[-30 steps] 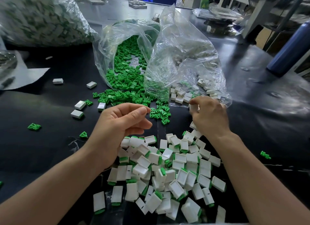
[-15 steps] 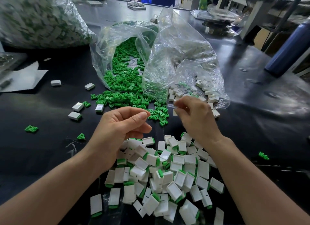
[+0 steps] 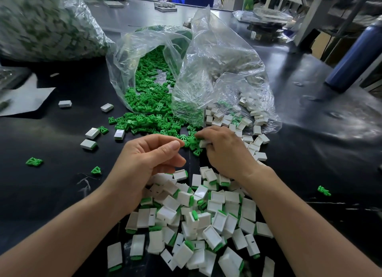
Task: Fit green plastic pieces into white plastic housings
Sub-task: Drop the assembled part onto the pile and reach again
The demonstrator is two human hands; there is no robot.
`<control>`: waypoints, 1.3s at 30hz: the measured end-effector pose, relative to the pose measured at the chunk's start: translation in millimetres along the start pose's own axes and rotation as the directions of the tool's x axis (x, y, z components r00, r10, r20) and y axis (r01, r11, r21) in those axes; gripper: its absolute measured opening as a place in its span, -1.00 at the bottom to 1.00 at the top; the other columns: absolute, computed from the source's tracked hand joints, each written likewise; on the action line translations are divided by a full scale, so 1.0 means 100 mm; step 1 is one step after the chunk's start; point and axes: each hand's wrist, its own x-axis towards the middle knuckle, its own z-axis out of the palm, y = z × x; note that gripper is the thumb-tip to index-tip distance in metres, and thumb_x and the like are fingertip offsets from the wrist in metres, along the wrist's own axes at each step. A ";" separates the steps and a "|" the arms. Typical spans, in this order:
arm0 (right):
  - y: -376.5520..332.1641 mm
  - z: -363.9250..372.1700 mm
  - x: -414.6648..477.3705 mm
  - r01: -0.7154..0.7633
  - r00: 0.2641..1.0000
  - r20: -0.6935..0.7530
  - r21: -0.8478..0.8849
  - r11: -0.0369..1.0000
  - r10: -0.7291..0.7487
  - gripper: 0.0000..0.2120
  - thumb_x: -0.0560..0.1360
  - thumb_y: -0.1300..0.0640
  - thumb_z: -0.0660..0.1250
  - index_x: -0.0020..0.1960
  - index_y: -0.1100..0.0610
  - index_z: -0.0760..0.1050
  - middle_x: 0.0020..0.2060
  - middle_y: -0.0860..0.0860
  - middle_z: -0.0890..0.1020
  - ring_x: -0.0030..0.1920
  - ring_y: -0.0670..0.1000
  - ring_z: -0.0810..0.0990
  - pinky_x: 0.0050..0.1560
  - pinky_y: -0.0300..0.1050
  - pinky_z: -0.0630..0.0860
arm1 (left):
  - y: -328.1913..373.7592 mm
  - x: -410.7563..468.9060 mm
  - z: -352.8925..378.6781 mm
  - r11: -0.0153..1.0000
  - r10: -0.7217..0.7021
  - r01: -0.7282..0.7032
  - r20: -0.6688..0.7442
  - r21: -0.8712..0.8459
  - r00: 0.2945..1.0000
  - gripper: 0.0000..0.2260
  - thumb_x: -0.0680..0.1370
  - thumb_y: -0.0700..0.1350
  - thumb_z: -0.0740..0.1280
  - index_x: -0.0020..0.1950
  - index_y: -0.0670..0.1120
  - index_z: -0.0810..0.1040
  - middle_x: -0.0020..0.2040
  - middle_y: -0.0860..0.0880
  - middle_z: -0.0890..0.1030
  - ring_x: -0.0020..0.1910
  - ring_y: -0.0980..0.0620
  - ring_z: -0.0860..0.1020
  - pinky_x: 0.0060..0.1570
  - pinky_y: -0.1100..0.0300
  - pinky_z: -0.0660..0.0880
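**hands meet over a spill of green clips on the assembly bench**

a person's right hand [image 3: 225,150] reaches to the 12 o'clock side of the work area, fingers curled around a white housing [image 3: 204,144], fingertips touching the near edge of the loose green pieces [image 3: 157,122]. the left hand [image 3: 153,163] hovers just beside it at 9 o'clock, fingers curled inward and thumb laid against the forefinger; whether it pinches anything cannot be told.

the green pieces pour from the mouth of a clear plastic bag [image 3: 128,55] lying on its side at 12 o'clock on the black table [image 3: 51,194]. touching it at 3 o'clock, a second clear bag [image 3: 227,70] spills empty white housings [image 3: 219,117] toward the right wrist.

at 6 o'clock, between the two forearms, lies a heap of assembled units [image 3: 206,214], white shells with green showing at one end. a few stray housings [image 3: 92,133] and a single green clip [image 3: 34,161] sit well apart at 9 o'clock. a large filled bag [image 3: 41,29] stands at 10 o'clock and a blue bottle [image 3: 349,55] at 2 o'clock.
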 end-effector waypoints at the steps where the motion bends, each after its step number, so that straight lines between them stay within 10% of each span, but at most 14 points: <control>1: 0.01 0.00 0.00 0.003 1.000 -0.030 0.016 1.000 -0.002 -0.66 0.51 0.31 0.18 0.24 0.12 0.49 0.18 0.02 0.54 0.19 0.03 0.44 0.17 -0.19 0.31 | 0.00 0.00 0.00 1.000 -0.002 0.002 0.000 -0.001 1.000 -0.85 0.22 -0.02 0.38 -0.28 0.00 0.69 -0.38 -0.06 0.64 -0.36 0.08 0.63 -0.36 0.33 0.53; 11: 0.03 0.00 -0.01 0.036 0.997 0.065 -0.044 0.998 -0.033 -0.57 0.56 0.22 0.14 0.39 -0.04 0.32 0.36 -0.09 0.35 0.33 -0.03 0.26 0.25 -0.17 0.20 | 0.01 -0.01 -0.02 1.000 0.006 -0.006 -0.007 -0.008 1.000 -0.79 0.17 0.03 0.40 -0.29 -0.02 0.69 -0.38 -0.06 0.64 -0.36 0.08 0.63 -0.38 0.34 0.52; 25: -0.12 -0.12 -0.10 0.090 0.969 -0.246 0.236 0.968 -0.030 -0.86 0.45 0.17 0.39 -0.01 0.18 0.57 -0.27 -0.10 0.53 -0.28 -0.15 0.46 -0.17 -0.31 0.41 | -0.03 0.02 -0.04 0.995 0.072 -0.068 -0.059 0.070 0.996 -0.75 0.15 -0.02 0.44 -0.19 0.05 0.67 -0.20 -0.01 0.69 -0.28 0.09 0.64 -0.33 0.32 0.53; 39: -0.30 -0.12 -0.23 0.206 0.960 -0.259 0.392 0.897 -0.107 -0.83 0.34 0.28 0.47 -0.07 0.23 0.63 -0.31 -0.08 0.57 -0.24 -0.09 0.54 -0.23 -0.24 0.51 | -0.04 0.02 -0.03 0.995 0.061 -0.057 -0.044 0.077 0.997 -0.83 0.20 -0.15 0.42 -0.25 -0.14 0.58 -0.32 -0.10 0.66 -0.32 0.02 0.64 -0.30 0.25 0.58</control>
